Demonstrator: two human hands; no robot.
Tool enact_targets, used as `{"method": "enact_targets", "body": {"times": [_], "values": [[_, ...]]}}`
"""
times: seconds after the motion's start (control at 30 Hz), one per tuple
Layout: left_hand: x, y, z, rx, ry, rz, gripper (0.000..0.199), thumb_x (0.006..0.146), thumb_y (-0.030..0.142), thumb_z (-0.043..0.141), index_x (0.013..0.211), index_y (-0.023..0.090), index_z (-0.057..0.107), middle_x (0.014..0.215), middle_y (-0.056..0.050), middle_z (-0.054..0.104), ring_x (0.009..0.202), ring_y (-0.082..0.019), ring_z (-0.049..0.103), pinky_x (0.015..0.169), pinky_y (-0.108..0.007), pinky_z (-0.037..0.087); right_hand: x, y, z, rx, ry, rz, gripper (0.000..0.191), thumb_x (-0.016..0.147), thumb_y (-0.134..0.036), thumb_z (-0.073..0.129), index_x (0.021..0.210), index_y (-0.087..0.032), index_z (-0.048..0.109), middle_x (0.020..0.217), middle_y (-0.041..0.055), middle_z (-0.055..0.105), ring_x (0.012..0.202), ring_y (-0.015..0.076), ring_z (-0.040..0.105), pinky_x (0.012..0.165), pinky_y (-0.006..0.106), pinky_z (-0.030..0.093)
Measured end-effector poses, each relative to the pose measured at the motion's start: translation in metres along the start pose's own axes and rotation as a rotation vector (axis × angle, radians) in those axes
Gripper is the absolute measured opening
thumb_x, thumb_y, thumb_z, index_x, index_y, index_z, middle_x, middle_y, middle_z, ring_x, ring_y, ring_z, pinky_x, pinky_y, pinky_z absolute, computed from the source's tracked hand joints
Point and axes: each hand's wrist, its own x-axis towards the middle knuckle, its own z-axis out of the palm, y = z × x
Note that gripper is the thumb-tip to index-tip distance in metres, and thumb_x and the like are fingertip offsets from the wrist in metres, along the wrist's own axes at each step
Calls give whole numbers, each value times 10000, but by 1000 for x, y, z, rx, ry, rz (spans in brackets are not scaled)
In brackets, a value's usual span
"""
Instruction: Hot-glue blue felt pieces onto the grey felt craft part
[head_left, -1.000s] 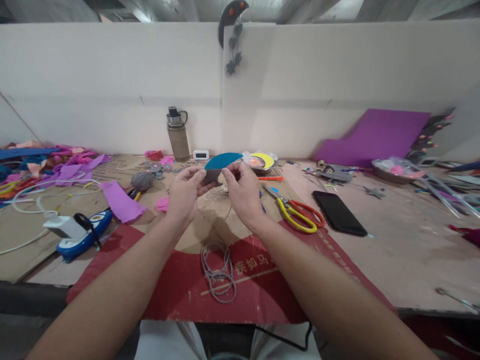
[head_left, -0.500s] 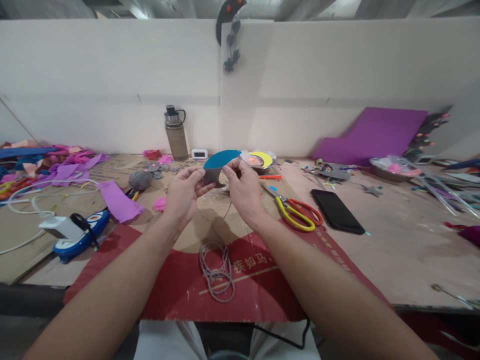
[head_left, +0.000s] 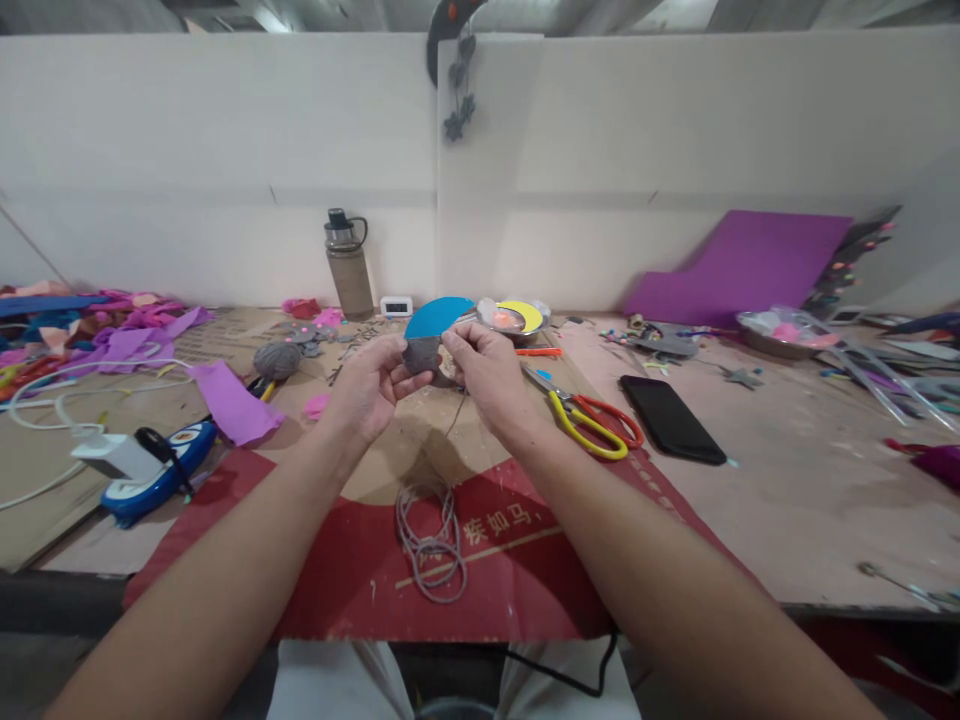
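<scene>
My left hand (head_left: 373,382) pinches the left side of a small grey felt piece (head_left: 423,354) between thumb and fingers. At its right edge, my right hand (head_left: 484,370) has its fingertips closed on the same piece. A blue rounded sheet (head_left: 439,317) shows just behind the felt; whether it touches the hands I cannot tell. From below the right hand a thin grey cord runs down to a loose coil of cord (head_left: 433,545) on the red printed cardboard (head_left: 330,590). Scissors (head_left: 592,420) with yellow and red handles lie right of the right hand.
A black phone (head_left: 671,420) lies right of the scissors. Behind stand a bottle (head_left: 349,275), a small white clock (head_left: 396,307) and a bowl with a yellow disc (head_left: 523,317). Leftward are a grey yarn ball (head_left: 277,360), purple felt (head_left: 234,402) and a blue power strip (head_left: 159,475).
The grey felt piece has turned so that more of its face shows between my hands. My right hand's fingers have shifted slightly lower. The whole view has moved a little.
</scene>
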Motion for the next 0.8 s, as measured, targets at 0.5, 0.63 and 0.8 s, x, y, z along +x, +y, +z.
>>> {"method": "enact_targets", "body": {"times": [0.5,0.63,0.8], "values": [[-3,0,0,160,-66,75,260,644,270,786,844,162,659,816,-38,713,714,-157,683,650,-293,591,-6,0,-1,-64,-42,-42,225,821,-386,565,695,-210,509,620,-45,447,565,103,365,549,251,318],[-3,-2,-1,223,-89,104,257,652,333,798,789,148,682,753,-45,693,676,-138,651,618,-251,574,-11,-4,1,-116,-59,-118,228,843,-344,546,673,-204,485,644,-40,448,604,106,383,586,255,330],[-1,-4,-2,249,-74,140,277,656,365,793,781,142,688,728,-46,683,656,-141,643,586,-248,558,-12,-6,2,-105,-67,-108,241,842,-363,551,672,-206,482,640,-39,447,607,110,388,586,257,337]]}}
